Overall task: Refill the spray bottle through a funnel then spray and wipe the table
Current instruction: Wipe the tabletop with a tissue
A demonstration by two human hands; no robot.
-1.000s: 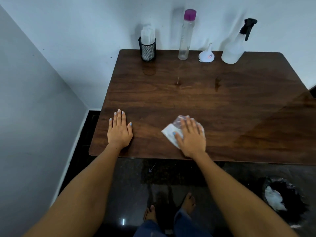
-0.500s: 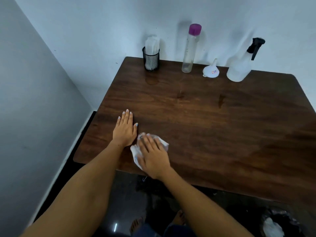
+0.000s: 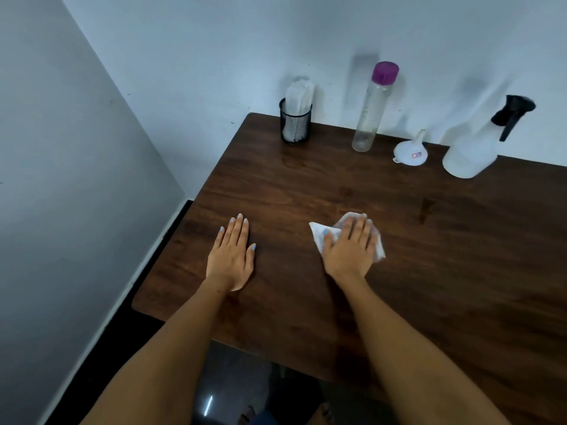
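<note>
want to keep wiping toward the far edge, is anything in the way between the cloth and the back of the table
Nothing visible blocks the cloth under the right hand until the back edge, where the tall bottle, funnel and spray bottle stand in a row.

Most of the tissue (image 3: 319, 237) hidden beneath the right hand (image 3: 349, 250).

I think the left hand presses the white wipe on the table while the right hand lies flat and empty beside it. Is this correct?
Not quite: the hands are swapped. In the head view the right hand presses the white wipe flat on the wooden table, and the left hand lies flat and empty beside it. The rest is right.
</note>
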